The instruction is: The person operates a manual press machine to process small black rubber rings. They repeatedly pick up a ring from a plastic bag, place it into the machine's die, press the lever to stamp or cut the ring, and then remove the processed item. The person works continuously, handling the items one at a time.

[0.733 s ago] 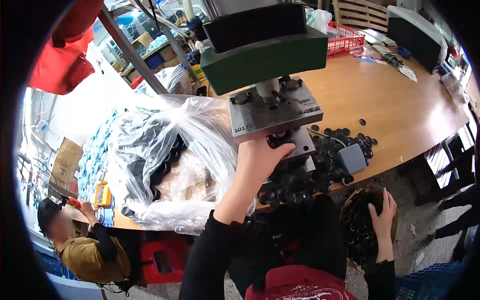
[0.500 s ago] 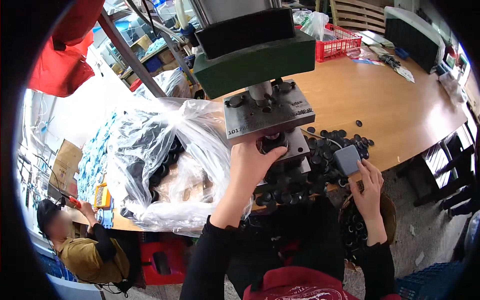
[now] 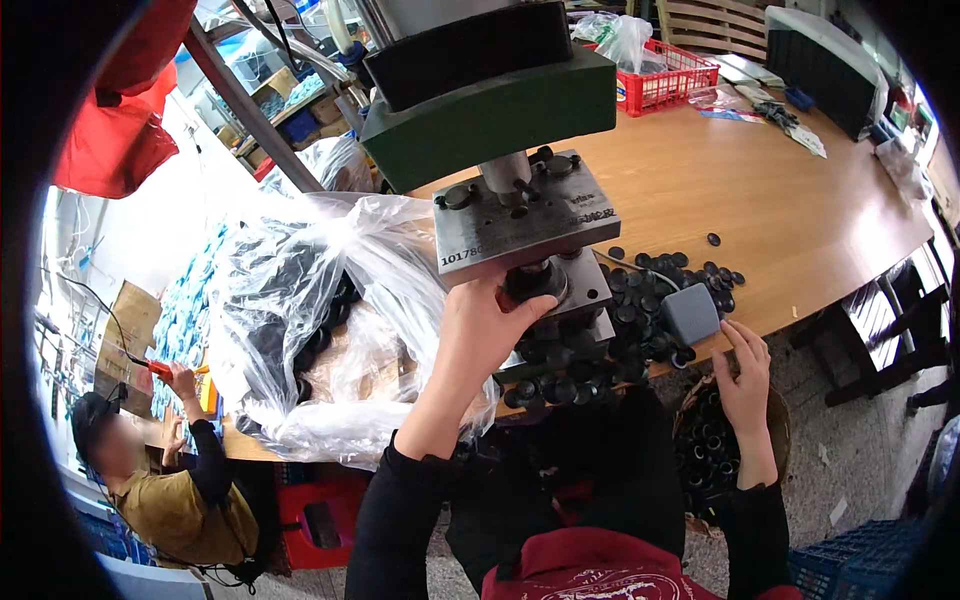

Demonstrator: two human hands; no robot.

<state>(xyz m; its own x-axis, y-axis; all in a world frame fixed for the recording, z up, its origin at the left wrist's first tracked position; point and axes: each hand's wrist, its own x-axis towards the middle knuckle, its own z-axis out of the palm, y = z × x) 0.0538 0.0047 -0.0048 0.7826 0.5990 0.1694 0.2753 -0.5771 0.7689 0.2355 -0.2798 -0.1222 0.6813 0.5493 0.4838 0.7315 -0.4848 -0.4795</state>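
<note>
Under the upper steel block [image 3: 520,238] of a press, a dark round part [image 3: 537,285] sits between the block and the lower steel die [image 3: 588,285]. My left hand [image 3: 470,335] is closed round this part, thumb along its near side; the other fingers are partly hidden behind it. To the right, a grey box [image 3: 691,315] with a cable stands among small black discs [image 3: 632,295]. My right hand [image 3: 745,385] is beside that box, fingers stretched and apart, fingertips at or close to its right side. It holds nothing.
A clear plastic bag [image 3: 290,290] with black parts lies on the left. The press's green head [image 3: 490,125] overhangs the die. Below my right hand stands a basket [image 3: 780,440] of black rings. A red crate [image 3: 665,85] is at the back; a co-worker [image 3: 180,510] sits far left.
The whole view has shifted slightly. My right hand has drawn back a little from the grey box. My left hand keeps its grip. The co-worker's hand with the red-handled tool has risen.
</note>
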